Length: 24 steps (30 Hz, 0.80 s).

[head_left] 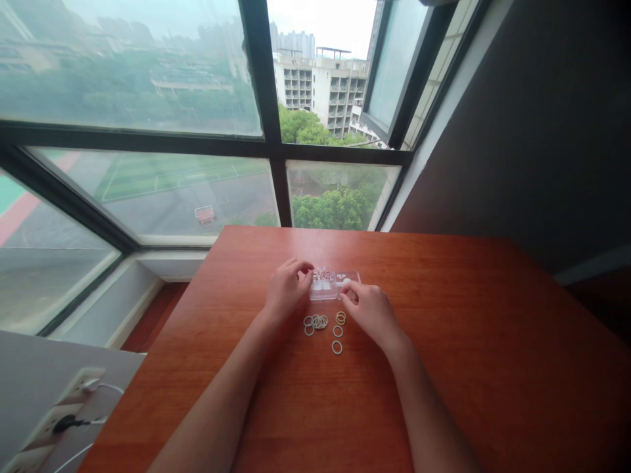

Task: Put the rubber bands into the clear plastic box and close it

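A small clear plastic box (323,293) with compartments lies on the table between my hands. My left hand (288,284) is at its left side, fingers curled and closed against the edge. Small rings (325,274) show in the box's far part. My right hand (367,305) is at the box's right side, thumb and fingers pinched together; what they hold, if anything, is too small to tell. A small white piece (346,281) shows just beyond the right fingertips. Nearer to me lie a cluster of pale rings (319,322), two yellowish rings (340,318) and separate pale rings (337,347).
The reddish-brown wooden table (468,315) ends at a window with dark frames (276,150). A grey wall (532,118) rises at the right. Power sockets with plugs (69,424) and white cables are at the lower left, beside the table edge.
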### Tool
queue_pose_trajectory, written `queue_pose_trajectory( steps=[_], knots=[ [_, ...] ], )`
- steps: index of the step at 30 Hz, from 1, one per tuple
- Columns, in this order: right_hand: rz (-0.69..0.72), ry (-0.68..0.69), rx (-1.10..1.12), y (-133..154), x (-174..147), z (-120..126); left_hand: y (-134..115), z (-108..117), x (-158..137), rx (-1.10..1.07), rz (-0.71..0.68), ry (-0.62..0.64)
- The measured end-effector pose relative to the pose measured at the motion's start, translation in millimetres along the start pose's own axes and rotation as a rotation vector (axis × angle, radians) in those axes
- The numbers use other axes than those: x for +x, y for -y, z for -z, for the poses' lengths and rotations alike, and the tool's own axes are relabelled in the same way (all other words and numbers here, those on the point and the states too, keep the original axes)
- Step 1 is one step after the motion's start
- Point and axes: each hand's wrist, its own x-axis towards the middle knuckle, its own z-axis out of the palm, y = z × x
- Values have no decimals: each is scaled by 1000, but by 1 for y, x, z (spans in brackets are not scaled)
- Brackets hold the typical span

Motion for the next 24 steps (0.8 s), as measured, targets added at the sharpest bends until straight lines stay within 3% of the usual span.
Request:
queue_pose_trajectory(
  steps=[13, 24],
  knots=[
    [49, 325, 43, -2, -6, 13, -1, 4, -1, -2, 2, 49],
    [66, 354, 18, 0, -6, 6, -4, 8, -1, 11, -17, 54]
  ],
)
